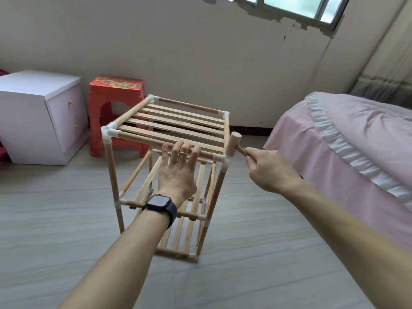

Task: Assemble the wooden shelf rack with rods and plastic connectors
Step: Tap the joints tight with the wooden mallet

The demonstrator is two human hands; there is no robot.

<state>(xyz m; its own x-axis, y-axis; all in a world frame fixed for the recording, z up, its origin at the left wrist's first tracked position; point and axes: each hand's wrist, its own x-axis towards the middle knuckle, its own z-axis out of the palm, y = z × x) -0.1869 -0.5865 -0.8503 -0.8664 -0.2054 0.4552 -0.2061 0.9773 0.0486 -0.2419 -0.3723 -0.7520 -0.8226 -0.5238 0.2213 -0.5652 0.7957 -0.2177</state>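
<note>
Rear wall [178, 41]: pale plaster, paint flaked and ragged below the window [289, 3], with a hairline crack running down from the damaged patch. Daylight enters through the window glass. A dark skirting strip [249, 128] runs along the wall base. Floor [55, 219]: grey wood-grain tile, joints visible. A white bedside cabinet [33, 112] with two drawers stands at left, and a red plastic stool [116, 94] just beside it. Right: a bed [356, 134] under a pink cover with a white frill [334, 139]. A pale curtain [390, 63] hangs behind the bed.
</note>
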